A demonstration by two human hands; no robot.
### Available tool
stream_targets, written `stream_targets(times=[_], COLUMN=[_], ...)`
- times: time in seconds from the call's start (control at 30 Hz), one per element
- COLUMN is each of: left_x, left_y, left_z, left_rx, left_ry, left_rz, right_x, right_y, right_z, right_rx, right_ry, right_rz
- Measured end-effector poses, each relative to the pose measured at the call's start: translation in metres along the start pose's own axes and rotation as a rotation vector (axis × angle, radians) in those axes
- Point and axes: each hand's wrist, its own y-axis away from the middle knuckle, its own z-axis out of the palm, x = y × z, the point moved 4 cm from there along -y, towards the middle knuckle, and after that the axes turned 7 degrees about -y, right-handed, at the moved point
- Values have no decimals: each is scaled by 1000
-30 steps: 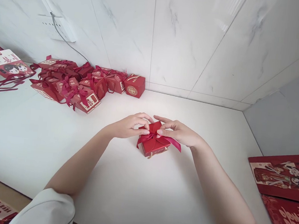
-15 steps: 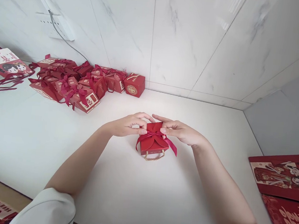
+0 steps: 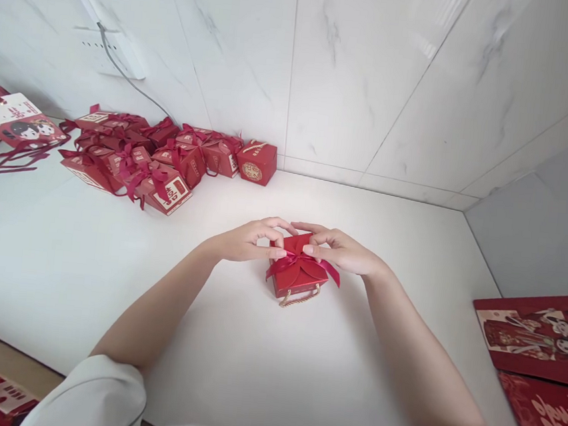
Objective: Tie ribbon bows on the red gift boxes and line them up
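Observation:
A small red gift box (image 3: pixel 297 281) with a gold cord handle sits on the white table (image 3: pixel 268 372) in front of me. A dark red ribbon (image 3: pixel 304 263) crosses its petal-shaped top. My left hand (image 3: pixel 248 240) pinches the ribbon at the box's left side. My right hand (image 3: pixel 340 250) pinches the ribbon from the right, fingertips meeting over the knot. Both hands rest on the box top.
Several finished red boxes with ribbons (image 3: pixel 158 161) are heaped at the back left by the marble wall. A cable (image 3: pixel 126 77) runs down from a wall socket. Red printed bags lie at the far left (image 3: pixel 11 123) and at the right (image 3: pixel 538 334).
The box has turned a little under my fingers and the ribbon tails have drawn in shorter. Both hands stayed on the knot.

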Motion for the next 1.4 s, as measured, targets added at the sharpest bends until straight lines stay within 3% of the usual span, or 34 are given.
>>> stream_targets(times=[0.2, 0.47, 0.73, 0.87, 1.03, 1.17, 1.4], left_x=[-4, 1, 7, 0, -6, -3, 5], left_y=[-1, 4, 3, 0, 3, 4, 3], left_z=[1, -13, -5, -3, -8, -7, -16], left_rx=[-5, 48, 72, 105, 312, 276, 240], left_ry=[-18, -4, 331, 417, 395, 334, 6], left_rz=[-5, 52, 189, 143, 146, 169, 23], right_x=[1, -12, -31, -29, -19, -17, -24], right_y=[2, 4, 15, 13, 5, 4, 12], right_z=[-2, -4, -2, -1, -3, -3, -11], right_rx=[-76, -39, -89, -87, 1, 11, 71], right_ry=[-13, 40, 7, -19, -164, -225, -73], right_rz=[-13, -160, -343, -282, -246, -186, -106])
